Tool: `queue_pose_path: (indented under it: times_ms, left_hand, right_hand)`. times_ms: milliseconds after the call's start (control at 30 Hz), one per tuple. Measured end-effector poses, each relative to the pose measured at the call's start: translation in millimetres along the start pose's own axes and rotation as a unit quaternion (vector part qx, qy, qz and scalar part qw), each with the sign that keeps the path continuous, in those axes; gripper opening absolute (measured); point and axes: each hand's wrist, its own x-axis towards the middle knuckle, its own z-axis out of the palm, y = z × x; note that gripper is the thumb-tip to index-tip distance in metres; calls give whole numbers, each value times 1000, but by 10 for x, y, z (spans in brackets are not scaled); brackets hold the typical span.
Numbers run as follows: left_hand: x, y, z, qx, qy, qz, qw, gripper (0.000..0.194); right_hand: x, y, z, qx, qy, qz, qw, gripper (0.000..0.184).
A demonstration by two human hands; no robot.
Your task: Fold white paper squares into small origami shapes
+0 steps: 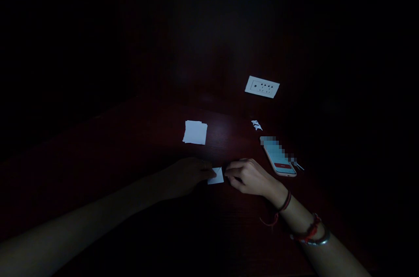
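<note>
A small piece of white paper (pixel 218 177), with slanting crease or flap lines, lies on the dark reddish table. My left hand (pixel 191 176), in deep shadow, reaches it from the left; its thumb and fingers close on the paper's left part. Just beyond the right edge of the paper is my right hand (pixel 248 177), its fingers curled in toward the thumb. Whether anything is between those fingertips is too dark to see. Farther back lies a loosely squared stack of white paper sheets (pixel 195 132).
Right of my right hand lies a phone (pixel 279 159) with a lit screen, and a thin white item (pixel 299 166) beside it. Torn white paper scraps (pixel 256 125) sit behind the phone. A white socket plate (pixel 262 87) is on the back wall. Darkness hides the surroundings.
</note>
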Motion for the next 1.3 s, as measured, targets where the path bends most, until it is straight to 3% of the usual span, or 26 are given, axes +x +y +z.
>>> queue_pose_path:
  times_ms: [567, 700, 800, 1067, 1300]
  left_hand:
    - [-23, -21, 17, -41, 14, -1, 999, 42]
    - [-50, -63, 40, -68, 23, 28, 997, 46]
    - [-49, -106, 86, -76, 25, 39, 996, 50]
    - [-37, -66, 48, -60, 8, 6, 998, 54]
    - [-5, -35, 53, -17, 27, 38, 999, 47]
  right_hand:
    - [-23, 36, 40, 30, 12, 7, 999, 22]
    - [-30, 54, 47, 36, 44, 28, 998, 27]
    - [-24, 56, 47, 37, 28, 16, 999, 31]
    - [-8, 46, 51, 57, 1, 19, 998, 28]
    - [5, 44, 39, 96, 22, 36, 994, 18]
